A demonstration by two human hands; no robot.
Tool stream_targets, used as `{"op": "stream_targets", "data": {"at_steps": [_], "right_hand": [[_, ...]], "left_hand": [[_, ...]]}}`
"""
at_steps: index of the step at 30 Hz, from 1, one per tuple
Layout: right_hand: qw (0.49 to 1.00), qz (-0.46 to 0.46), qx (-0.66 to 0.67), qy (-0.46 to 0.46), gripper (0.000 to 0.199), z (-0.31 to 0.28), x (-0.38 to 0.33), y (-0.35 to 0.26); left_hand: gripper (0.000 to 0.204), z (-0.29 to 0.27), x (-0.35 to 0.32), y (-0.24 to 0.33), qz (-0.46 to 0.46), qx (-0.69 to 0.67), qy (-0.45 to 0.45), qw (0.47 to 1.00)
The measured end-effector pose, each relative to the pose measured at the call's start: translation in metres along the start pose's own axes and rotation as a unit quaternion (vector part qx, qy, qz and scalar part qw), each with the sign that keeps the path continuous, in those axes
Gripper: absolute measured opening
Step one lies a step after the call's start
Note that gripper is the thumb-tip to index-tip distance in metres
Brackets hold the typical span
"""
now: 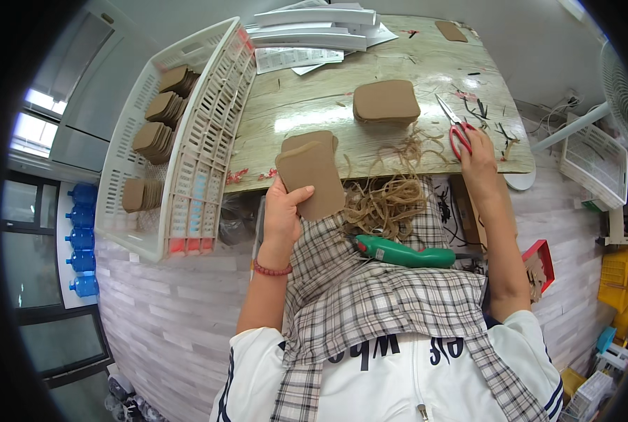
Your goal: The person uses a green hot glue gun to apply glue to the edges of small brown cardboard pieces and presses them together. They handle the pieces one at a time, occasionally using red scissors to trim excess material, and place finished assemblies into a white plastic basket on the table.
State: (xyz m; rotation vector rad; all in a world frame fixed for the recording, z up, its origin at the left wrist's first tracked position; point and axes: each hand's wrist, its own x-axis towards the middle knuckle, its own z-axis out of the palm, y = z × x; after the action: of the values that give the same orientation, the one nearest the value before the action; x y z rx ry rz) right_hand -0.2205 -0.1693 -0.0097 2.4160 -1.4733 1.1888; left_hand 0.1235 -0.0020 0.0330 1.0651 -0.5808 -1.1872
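Note:
My left hand point(286, 209) grips a brown rounded-corner panel point(315, 181), thumb on its face, over the table's front edge. A narrow brown strip lies along its upper edge, and another brown panel point(308, 138) shows behind it. At the right of the table my right hand point(478, 159) has its fingers closed at the red handles of the scissors point(457, 133), whose blades point away from me. Between the hands stands a stack of similar panels point(386, 100). On my lap are a tangle of brown strips point(387, 205) and a green handheld power tool point(405, 252).
A white plastic crate point(167, 243) with several stacks of brown panels stands left of the table. White papers point(314, 32) lie at the table's back, and dark scraps point(479, 109) at its right. A fan point(624, 88) and a white basket point(595, 162) are at the far right.

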Motion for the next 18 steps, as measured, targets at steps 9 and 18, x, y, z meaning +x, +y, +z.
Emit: {"op": "stream_targets", "data": {"at_steps": [9, 18], "right_hand": [[0.909, 0.009, 0.213, -0.358, 0.05, -0.042, -0.122, -0.115], [0.917, -0.053, 0.108, -0.381, 0.053, -0.05, -0.135, -0.115]], "left_hand": [[0.024, -0.013, 0.001, 0.005, -0.03, -0.032, -0.01, 0.999], [0.033, -0.005, -0.018, -0.002, -0.099, -0.186, -0.018, 0.977]]}}
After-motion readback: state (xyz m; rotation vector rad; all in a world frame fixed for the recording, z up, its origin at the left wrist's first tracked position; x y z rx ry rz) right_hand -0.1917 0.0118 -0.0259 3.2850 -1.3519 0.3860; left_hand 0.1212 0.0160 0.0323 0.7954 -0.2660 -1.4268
